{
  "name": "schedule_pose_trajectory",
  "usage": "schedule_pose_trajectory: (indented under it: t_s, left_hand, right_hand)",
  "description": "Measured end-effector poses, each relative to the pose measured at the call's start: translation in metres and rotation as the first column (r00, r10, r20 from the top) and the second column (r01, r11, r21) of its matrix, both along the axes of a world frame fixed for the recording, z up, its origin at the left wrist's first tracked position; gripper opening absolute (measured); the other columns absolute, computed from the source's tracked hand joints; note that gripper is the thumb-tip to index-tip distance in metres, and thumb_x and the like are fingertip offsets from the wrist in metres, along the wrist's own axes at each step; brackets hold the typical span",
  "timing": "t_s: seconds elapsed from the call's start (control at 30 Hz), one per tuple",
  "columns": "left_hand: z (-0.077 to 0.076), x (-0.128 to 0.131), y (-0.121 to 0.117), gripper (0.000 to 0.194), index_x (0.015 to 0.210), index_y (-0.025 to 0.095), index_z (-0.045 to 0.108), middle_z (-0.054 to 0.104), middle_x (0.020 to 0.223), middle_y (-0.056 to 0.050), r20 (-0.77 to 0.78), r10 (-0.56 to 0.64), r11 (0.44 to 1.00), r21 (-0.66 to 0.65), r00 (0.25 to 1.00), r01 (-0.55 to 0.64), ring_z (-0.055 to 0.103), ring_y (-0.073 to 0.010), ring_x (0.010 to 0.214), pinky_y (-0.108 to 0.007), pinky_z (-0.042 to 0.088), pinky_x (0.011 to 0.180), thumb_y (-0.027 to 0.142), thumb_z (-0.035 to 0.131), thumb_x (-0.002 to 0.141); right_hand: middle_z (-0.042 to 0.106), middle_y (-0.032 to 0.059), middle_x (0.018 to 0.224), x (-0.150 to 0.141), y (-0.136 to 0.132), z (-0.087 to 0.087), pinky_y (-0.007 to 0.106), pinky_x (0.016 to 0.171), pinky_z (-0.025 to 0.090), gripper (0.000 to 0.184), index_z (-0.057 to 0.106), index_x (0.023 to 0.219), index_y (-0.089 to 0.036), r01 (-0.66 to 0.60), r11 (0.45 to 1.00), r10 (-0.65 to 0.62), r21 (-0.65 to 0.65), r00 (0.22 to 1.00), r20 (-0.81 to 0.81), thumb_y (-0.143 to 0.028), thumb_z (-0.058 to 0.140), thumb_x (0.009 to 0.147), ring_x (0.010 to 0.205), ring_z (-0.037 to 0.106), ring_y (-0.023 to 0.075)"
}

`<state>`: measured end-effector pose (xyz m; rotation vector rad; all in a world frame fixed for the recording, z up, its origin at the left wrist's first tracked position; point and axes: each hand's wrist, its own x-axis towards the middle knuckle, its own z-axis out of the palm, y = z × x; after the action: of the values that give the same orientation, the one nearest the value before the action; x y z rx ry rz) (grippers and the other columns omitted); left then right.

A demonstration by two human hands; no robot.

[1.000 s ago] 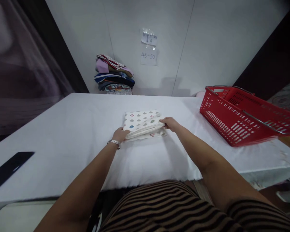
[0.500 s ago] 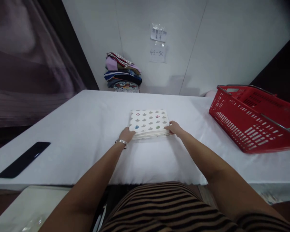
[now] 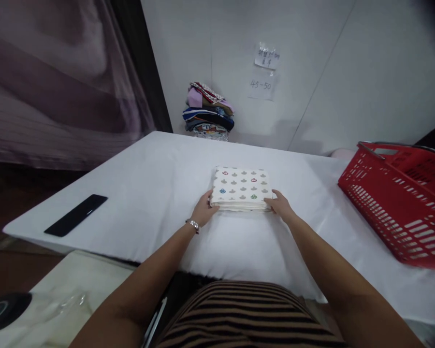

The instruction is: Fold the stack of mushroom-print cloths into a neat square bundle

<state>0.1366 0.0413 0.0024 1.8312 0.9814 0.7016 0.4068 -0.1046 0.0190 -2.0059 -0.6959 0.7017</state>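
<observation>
A white cloth [image 3: 242, 186] printed with small grey, red, blue and green motifs lies folded into a thick, neat rectangle on the white-covered table [image 3: 148, 179]. My left hand [image 3: 204, 209] grips its near left corner, thumb on the front edge and fingers along the side. At the near right corner my right hand [image 3: 280, 204] holds it the same way, thumb and fingers closed on the layers. Several stacked layers show along the front edge. A silver bracelet [image 3: 193, 225] circles my left wrist.
A red plastic basket [image 3: 391, 208] stands on the table at the right. A dark flat phone-like slab [image 3: 76, 215] lies at the left. Folded fabrics [image 3: 208, 113] are piled by the back wall, near a paper sign [image 3: 261, 86]. A pale surface [image 3: 90, 275] adjoins the front left.
The cloth's upper layers have come down flat and squared over the lower part, which stuck out before. Both hands stay on the near corners. My view has turned left.
</observation>
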Motion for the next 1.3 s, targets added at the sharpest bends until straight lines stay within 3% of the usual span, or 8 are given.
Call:
schedule_pose_trajectory:
  t_s: [0.13,0.37,0.57,0.8,0.93,1.17,1.3]
  left_hand:
    - [-0.003,0.002,0.000,0.062,0.130,0.023,0.042,0.058,0.115,-0.005,-0.012,0.058,0.998,-0.023,0.998,-0.058,0.058,-0.0138,0.083,-0.028,0.048,0.078,0.023,0.060,0.070]
    - [0.004,0.015,-0.011,0.061,0.129,0.022,0.044,0.052,0.123,-0.009,-0.130,0.175,0.979,0.132,0.976,-0.158,0.053,-0.0215,0.106,-0.031,0.044,0.089,0.029,0.062,0.072]
    - [0.003,0.018,-0.015,0.059,0.131,0.021,0.041,0.051,0.119,-0.009,-0.187,0.195,0.965,0.214,0.963,-0.154,0.053,-0.0229,0.105,-0.033,0.044,0.088,0.026,0.056,0.074]
    - [-0.006,0.012,-0.012,0.045,0.126,0.016,0.046,0.057,0.115,-0.009,-0.153,0.202,0.939,0.310,0.967,-0.147,0.054,-0.0202,0.104,-0.035,0.043,0.092,0.017,0.040,0.081]
    - [-0.004,0.011,-0.009,0.039,0.121,0.014,0.051,0.060,0.113,-0.009,-0.225,0.217,0.932,0.337,0.950,-0.133,0.055,-0.0199,0.103,-0.034,0.043,0.093,0.021,0.035,0.086]
    - [0.011,0.014,-0.017,0.048,0.126,0.020,0.044,0.058,0.117,-0.007,-0.375,0.241,0.938,0.328,0.895,-0.115,0.055,-0.0221,0.104,-0.032,0.044,0.085,0.032,0.051,0.079]
    - [0.016,0.022,-0.019,0.050,0.127,0.022,0.040,0.054,0.119,-0.009,-0.430,0.263,0.938,0.323,0.864,-0.125,0.055,-0.0226,0.103,-0.032,0.045,0.080,0.032,0.050,0.079]
  right_hand:
    - [0.048,-0.0063,0.051,-0.002,-0.002,0.000,0.018,0.037,0.031,0.056,0.046,0.126,-0.019,-0.014,0.999,0.015,0.041,1.000,-0.026,-0.033,0.062,0.074,0.040,0.042,0.0087]
    - [0.051,-0.0046,0.058,-0.004,-0.003,0.003,0.018,0.036,0.032,0.056,0.046,0.125,-0.019,0.035,0.998,-0.031,0.043,0.995,-0.090,-0.034,0.063,0.073,0.042,0.042,0.0080]
    - [0.047,-0.0060,0.053,-0.005,-0.005,-0.001,0.018,0.036,0.030,0.055,0.051,0.119,-0.017,0.044,0.992,-0.030,0.121,0.992,-0.121,-0.036,0.065,0.069,0.040,0.039,0.0071]
    - [0.046,-0.0078,0.047,-0.008,-0.003,-0.005,0.017,0.034,0.026,0.057,0.052,0.116,-0.015,0.113,0.974,-0.077,0.196,0.980,-0.185,-0.034,0.066,0.064,0.037,0.035,0.0063]
    - [0.050,-0.0063,0.051,-0.008,-0.003,-0.007,0.017,0.036,0.029,0.056,0.053,0.114,-0.016,0.107,0.973,-0.068,0.206,0.980,-0.185,-0.033,0.066,0.062,0.038,0.038,0.0062]
    - [0.057,-0.0027,0.063,-0.006,-0.005,-0.013,0.019,0.041,0.035,0.063,0.051,0.120,-0.016,0.095,0.972,-0.074,0.213,0.992,-0.101,-0.038,0.066,0.063,0.044,0.046,0.0080]
    - [0.058,-0.0016,0.065,-0.007,-0.005,-0.013,0.019,0.042,0.035,0.063,0.052,0.120,-0.015,0.096,0.975,-0.081,0.202,0.993,-0.080,-0.039,0.065,0.064,0.045,0.047,0.0085]
